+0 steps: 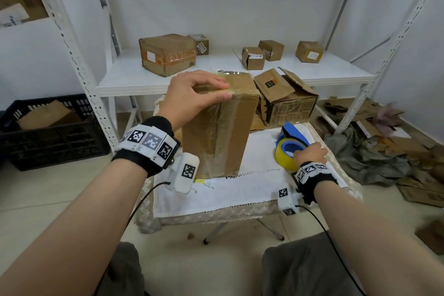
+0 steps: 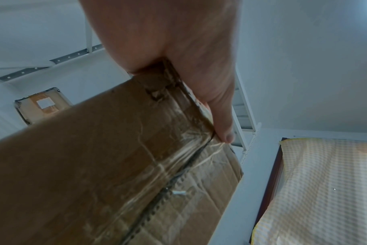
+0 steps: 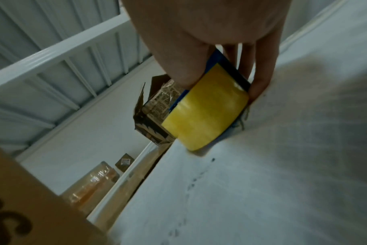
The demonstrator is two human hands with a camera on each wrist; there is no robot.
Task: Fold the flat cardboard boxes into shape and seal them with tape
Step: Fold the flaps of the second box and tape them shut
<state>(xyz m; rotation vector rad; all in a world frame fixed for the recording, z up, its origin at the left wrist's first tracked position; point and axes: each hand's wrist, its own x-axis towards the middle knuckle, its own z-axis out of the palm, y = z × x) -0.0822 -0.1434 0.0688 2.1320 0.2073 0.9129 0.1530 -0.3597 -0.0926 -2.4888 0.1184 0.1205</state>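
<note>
A tall brown cardboard box [image 1: 216,132] stands upright on the white cloth of a small table [image 1: 240,192]; clear tape runs down its front seam and over the top. My left hand [image 1: 199,91] grips its top near edge, fingers laid over the top and thumb on the front face. In the left wrist view the thumb [image 2: 224,126] lies along the box [image 2: 115,165] edge by the taped seam. To the right, my right hand [image 1: 310,152] holds a blue tape dispenser [image 1: 288,151] with a yellow roll, low over the cloth. Thumb and fingers [image 3: 260,82] pinch the roll [image 3: 207,107] from both sides.
An open printed box [image 1: 288,98] sits just behind the table. The white metal shelf [image 1: 134,79] behind holds several closed boxes. A black crate [image 1: 48,132] with cardboard stands on the floor at left. Flat cardboard and cloth [image 1: 396,139] litter the floor at right.
</note>
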